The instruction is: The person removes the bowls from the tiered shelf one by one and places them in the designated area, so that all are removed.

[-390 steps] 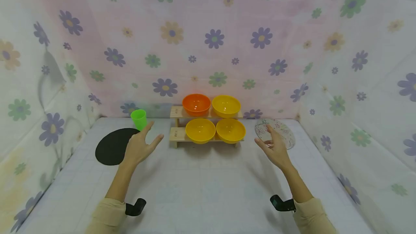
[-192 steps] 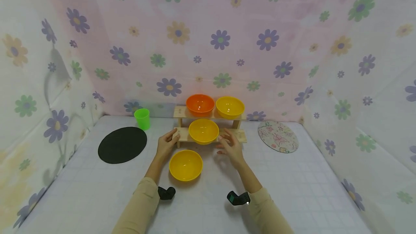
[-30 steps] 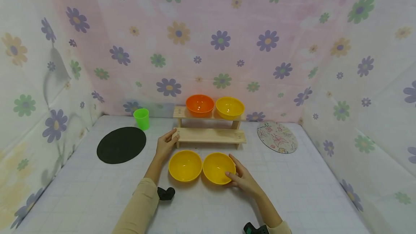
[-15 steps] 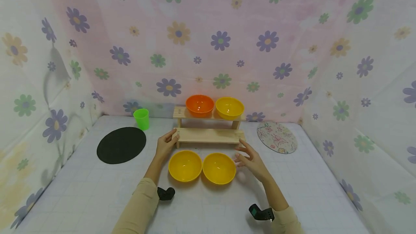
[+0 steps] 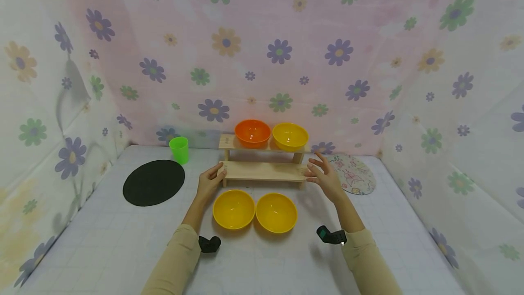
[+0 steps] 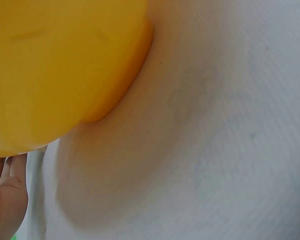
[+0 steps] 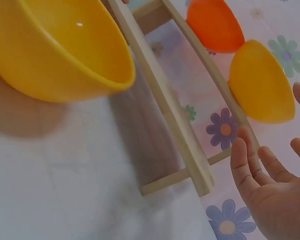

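Across the middle of the worktop (image 5: pixel 254 267) before me stands a two-tier wooden stand (image 5: pixel 264 171). My left hand (image 5: pixel 209 184) grips the left end of its lower shelf; my right hand (image 5: pixel 326 179), open with loosely spread fingers, is beside the right end. On the upper shelf an orange bowl (image 5: pixel 252 134) sits left of a yellow bowl (image 5: pixel 290 137). Just in front of the stand, the near-left bowl (image 5: pixel 234 210) and near-right bowl (image 5: pixel 276 213), both yellow and upright, sit side by side, shadows beneath them. Farther left lies a black oval mat (image 5: pixel 153 182), with a green cup (image 5: pixel 179 150) upright near its far edge; to the right lies a patterned mat (image 5: pixel 355 175), partly behind my right hand. White, faintly gridded cloth covers the worktop. Floral hangings (image 5: pixel 254 17) enclose the back and both sides, pinkish behind, whiter at the sides, and a grey curved shadow falls on the left one.
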### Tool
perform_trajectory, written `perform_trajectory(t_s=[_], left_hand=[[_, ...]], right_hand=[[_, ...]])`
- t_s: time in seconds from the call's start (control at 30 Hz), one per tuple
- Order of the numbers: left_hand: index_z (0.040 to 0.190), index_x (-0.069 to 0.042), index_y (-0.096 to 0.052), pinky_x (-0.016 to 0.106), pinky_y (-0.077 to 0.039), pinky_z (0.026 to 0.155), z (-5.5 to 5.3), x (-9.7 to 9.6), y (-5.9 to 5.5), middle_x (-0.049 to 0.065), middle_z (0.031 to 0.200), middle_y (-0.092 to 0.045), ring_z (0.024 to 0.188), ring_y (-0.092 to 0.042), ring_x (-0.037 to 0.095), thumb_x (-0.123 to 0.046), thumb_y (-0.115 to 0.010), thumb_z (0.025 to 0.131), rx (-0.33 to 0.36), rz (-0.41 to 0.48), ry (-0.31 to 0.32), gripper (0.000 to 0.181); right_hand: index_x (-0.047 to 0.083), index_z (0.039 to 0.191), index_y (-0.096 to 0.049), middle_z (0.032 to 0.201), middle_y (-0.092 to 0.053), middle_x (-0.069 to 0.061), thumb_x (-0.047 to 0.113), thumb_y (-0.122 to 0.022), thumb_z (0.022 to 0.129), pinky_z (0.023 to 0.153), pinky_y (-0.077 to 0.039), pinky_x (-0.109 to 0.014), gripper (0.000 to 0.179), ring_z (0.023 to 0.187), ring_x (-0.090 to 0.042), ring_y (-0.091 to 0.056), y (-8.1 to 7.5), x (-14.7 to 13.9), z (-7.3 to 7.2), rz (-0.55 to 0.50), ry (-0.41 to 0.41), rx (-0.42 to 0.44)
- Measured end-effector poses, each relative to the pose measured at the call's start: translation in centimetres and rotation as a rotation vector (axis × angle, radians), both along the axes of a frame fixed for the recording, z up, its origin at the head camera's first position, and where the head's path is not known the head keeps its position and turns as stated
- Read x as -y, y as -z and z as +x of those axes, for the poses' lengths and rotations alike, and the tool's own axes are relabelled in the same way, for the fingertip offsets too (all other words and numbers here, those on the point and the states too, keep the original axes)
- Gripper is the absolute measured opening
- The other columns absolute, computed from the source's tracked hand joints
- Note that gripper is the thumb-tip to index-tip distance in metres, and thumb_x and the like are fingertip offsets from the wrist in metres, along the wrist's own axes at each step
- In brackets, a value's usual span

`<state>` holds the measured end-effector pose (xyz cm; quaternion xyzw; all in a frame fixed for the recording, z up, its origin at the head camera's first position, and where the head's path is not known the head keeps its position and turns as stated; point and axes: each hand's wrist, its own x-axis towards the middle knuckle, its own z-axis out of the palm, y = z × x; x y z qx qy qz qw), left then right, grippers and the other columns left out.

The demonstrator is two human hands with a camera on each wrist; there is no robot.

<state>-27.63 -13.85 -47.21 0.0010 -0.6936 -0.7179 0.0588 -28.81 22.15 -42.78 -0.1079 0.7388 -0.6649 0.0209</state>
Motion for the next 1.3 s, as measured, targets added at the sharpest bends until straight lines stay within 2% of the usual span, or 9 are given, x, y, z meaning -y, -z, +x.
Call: perform_trajectory(t_s=[0.27,0.4,0.57,0.77,0.97,1.03,1.23,1.3], left_hand=[[0.132,0.010,-0.047,0.013,-0.050,0.081,-0.1,-0.1,0.0,0.023,0.137,-0.045,0.123,-0.047,0.037,-0.001,-0.058,0.091,-0.003,0.002,-0.004,0.044],[0.132,0.010,-0.047,0.013,-0.050,0.082,-0.1,-0.1,0.0,0.023,0.138,-0.044,0.123,-0.047,0.037,-0.001,-0.058,0.091,0.003,0.009,-0.005,0.044],[0.132,0.010,-0.047,0.015,-0.049,0.084,0.0,0.0,0.0,0.023,0.138,-0.044,0.124,-0.046,0.036,-0.002,-0.058,0.091,0.001,0.000,-0.004,0.043],[0.132,0.010,-0.047,0.018,-0.049,0.086,0.1,0.0,-0.1,0.023,0.138,-0.044,0.124,-0.046,0.036,-0.002,-0.058,0.092,0.000,-0.010,0.000,0.044],[0.132,0.006,-0.048,0.018,-0.050,0.086,-1.2,0.2,1.9,0.021,0.137,-0.046,0.123,-0.048,0.035,-0.007,-0.061,0.091,-0.006,-0.015,-0.019,0.045],[0.133,0.005,-0.049,0.018,-0.050,0.086,-1.6,0.2,2.6,0.020,0.137,-0.047,0.122,-0.049,0.034,-0.008,-0.062,0.091,-0.012,-0.020,-0.031,0.045],[0.132,0.005,-0.050,0.018,-0.050,0.085,-1.7,0.1,2.8,0.019,0.137,-0.048,0.122,-0.050,0.033,-0.007,-0.062,0.091,-0.019,-0.014,-0.047,0.044],[0.132,0.005,-0.050,0.018,-0.050,0.086,-1.7,0.2,2.8,0.019,0.137,-0.048,0.122,-0.049,0.033,-0.007,-0.062,0.091,-0.019,-0.012,-0.045,0.044]], right_hand=[[0.012,0.152,-0.010,0.147,-0.024,-0.026,0.021,-0.053,0.097,0.080,-0.055,-0.025,0.070,0.087,-0.015,-0.064,-1.0,-0.3,-2.4,-0.022,0.019,-0.009],[0.011,0.152,-0.006,0.149,-0.020,-0.027,0.019,-0.051,0.098,0.082,-0.055,-0.030,0.071,0.089,-0.017,-0.064,-1.4,-0.3,-3.4,-0.005,-0.005,-0.019],[0.011,0.152,-0.004,0.151,-0.019,-0.025,0.023,-0.053,0.097,0.086,-0.054,-0.034,0.074,0.091,-0.018,-0.063,-2.1,0.2,-4.2,-0.025,-0.016,0.002],[0.010,0.152,-0.004,0.151,-0.019,-0.025,0.026,-0.054,0.097,0.085,-0.054,-0.032,0.076,0.086,-0.015,-0.064,-2.8,0.7,-4.6,-0.048,-0.027,0.033],[0.015,0.153,-0.002,0.153,-0.013,-0.024,0.028,-0.053,0.097,0.095,-0.046,-0.044,0.077,0.084,-0.013,-0.066,-2.9,1.1,-5.4,-0.070,-0.051,0.082],[0.017,0.153,-0.002,0.153,-0.012,-0.023,0.030,-0.054,0.096,0.095,-0.045,-0.045,0.078,0.085,-0.016,-0.067,-2.9,1.2,-5.6,-0.087,-0.044,0.112],[0.020,0.153,0.002,0.152,-0.016,-0.025,0.030,-0.053,0.097,0.098,-0.042,-0.044,0.078,0.096,-0.029,-0.066,-2.9,1.7,-6.0,-0.167,-0.061,0.169],[0.020,0.152,0.003,0.151,-0.019,-0.025,0.029,-0.052,0.098,0.099,-0.041,-0.044,0.078,0.096,-0.029,-0.066,-2.9,1.9,-6.1,-0.194,-0.070,0.179]])
